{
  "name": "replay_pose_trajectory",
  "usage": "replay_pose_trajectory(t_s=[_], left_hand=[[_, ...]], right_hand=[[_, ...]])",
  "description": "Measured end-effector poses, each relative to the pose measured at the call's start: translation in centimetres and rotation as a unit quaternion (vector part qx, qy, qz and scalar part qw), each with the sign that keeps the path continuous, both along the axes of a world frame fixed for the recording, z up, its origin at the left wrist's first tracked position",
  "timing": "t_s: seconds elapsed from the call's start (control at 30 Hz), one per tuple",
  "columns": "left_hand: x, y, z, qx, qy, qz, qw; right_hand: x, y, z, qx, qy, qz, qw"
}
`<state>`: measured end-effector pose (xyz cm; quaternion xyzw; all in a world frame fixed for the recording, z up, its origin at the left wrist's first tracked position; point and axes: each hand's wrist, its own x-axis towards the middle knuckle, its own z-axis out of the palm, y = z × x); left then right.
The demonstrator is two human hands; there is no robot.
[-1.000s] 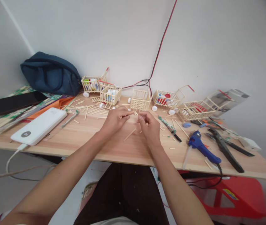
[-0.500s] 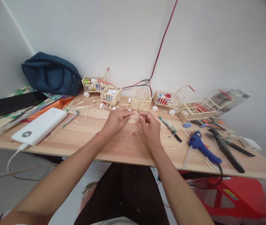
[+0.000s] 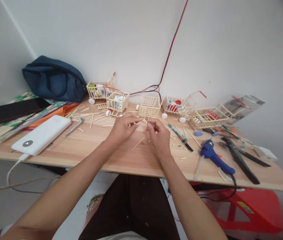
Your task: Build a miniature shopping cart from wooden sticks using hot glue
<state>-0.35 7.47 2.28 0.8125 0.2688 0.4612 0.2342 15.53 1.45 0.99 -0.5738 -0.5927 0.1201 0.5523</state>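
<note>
Over the middle of the wooden table, my left hand (image 3: pixel 124 128) pinches a short thin wooden stick (image 3: pixel 140 122) between thumb and fingertips. My right hand (image 3: pixel 158 132) is closed just to its right, its fingers pinching another small piece of wooden stick (image 3: pixel 145 121). The two pieces meet at an angle between my fingertips; whether they are joined I cannot tell. Right behind my hands stands a small basket-like cart (image 3: pixel 149 106) of wooden sticks. A loose stick (image 3: pixel 138 143) lies on the table below my fingers.
Several miniature stick shopping carts (image 3: pixel 176 106) line the wall. A blue glue gun (image 3: pixel 216 156), black-handled pliers (image 3: pixel 241 160) and a craft knife (image 3: pixel 180 137) lie right. Left are a white power bank (image 3: pixel 43 133), a phone (image 3: pixel 16 108) and a blue bag (image 3: pixel 55 80). Below is a red stool (image 3: pixel 256 206).
The stick in my left fingertips has turned slightly and shows more clearly against the piece in my right hand. Both hands stay almost in place.
</note>
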Motion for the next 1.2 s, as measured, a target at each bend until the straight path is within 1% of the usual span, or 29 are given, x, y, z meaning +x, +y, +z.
replay_pose_trajectory(t_s=[0.27, 0.63, 1.0, 1.2], left_hand=[[-0.03, -0.01, 0.07, -0.028, 0.002, 0.0, 1.0], [0.22, 0.13, -0.34, -0.02, -0.046, -0.012, 0.999], [0.17, 0.25, -0.58, -0.002, -0.046, -0.015, 0.999], [0.11, 0.1, -0.41, -0.003, -0.038, -0.013, 0.999]], right_hand=[[-0.04, 0.04, -0.05, -0.008, 0.005, -0.006, 1.0], [-0.09, -0.07, 0.0, -0.001, 0.0, 0.006, 1.0], [-0.01, -0.03, -0.19, 0.009, -0.011, 0.014, 1.0], [-0.07, -0.06, -0.17, 0.008, -0.014, 0.02, 1.0]])
